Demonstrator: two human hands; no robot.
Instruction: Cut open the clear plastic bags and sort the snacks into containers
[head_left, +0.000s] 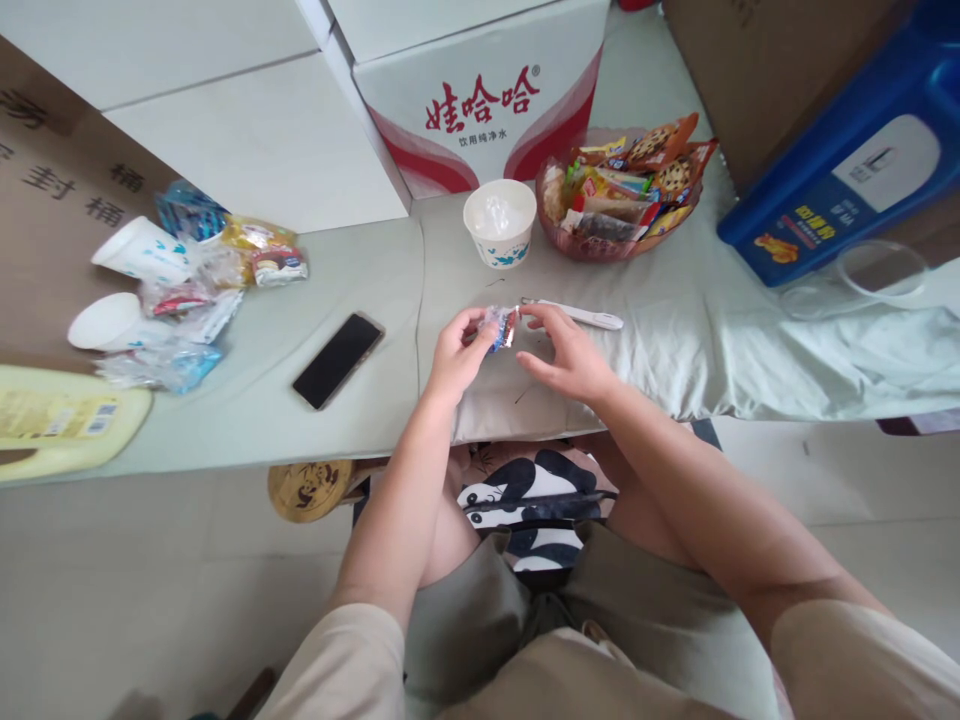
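Both my hands meet over the cloth-covered table and pinch a small clear snack wrapper with blue and red print. My left hand grips its left end with thumb and fingers closed. My right hand pinches the right end, its other fingers loosely spread. A white pen-like tool lies just behind my right hand. A white paper cup stands further back, and beside it a pink basket is full of wrapped snacks.
A black phone lies left of my hands. Further left are a pile of empty wrappers, two tipped paper cups and a yellow bottle. Cardboard boxes stand behind, with a blue jug and a clear bowl at right.
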